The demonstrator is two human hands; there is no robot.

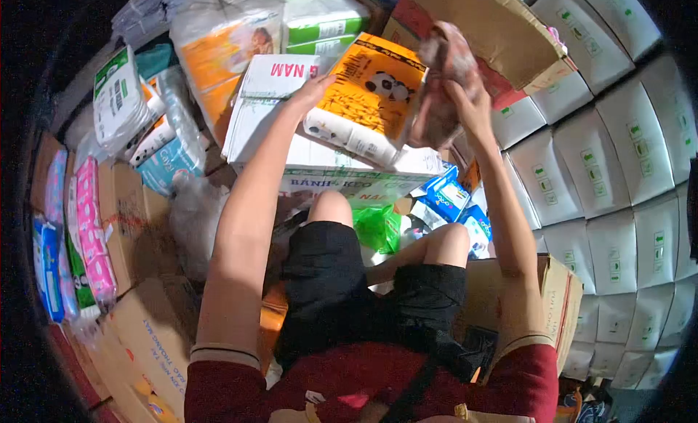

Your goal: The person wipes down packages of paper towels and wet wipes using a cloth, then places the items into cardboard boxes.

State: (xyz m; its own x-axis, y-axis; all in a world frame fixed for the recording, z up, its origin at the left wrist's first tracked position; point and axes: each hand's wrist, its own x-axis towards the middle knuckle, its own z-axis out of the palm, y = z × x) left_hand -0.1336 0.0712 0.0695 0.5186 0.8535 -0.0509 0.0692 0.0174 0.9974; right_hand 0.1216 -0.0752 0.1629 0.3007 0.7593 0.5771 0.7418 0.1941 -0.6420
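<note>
Person (363,383) seated, in the head-camera view, with a maroon shirt and black shorts (320,270), both bare arms stretched forward. The left hand (310,96) is closed on the left edge of a rectangular orange-yellow package (382,78) with a panda picture, black print and a white side. The package is slanted over the top of a large white cardboard carton (254,129) with green lettering, in front of the knees; whether its underside touches the carton cannot be told. The right hand (469,107), just beyond the package's right edge, has its thumb and fingers on a crumpled, reddish-brown item (440,56), blurred and of unclear material; how firmly they pinch it cannot be told. Behind the right hand, a brown cardboard box (480,27) stands tilted. Beyond the white carton are orange plastic-wrapped packs (211,56) and white-and-green packs (323,23). On the left, pink packs (94,230) stand beside brown cartons. Between carton and knees lie a bright green plastic bag (382,230) and blue-and-white packets (447,198). Stacked white boxes (603,161) with green marks fill the right side.
</note>
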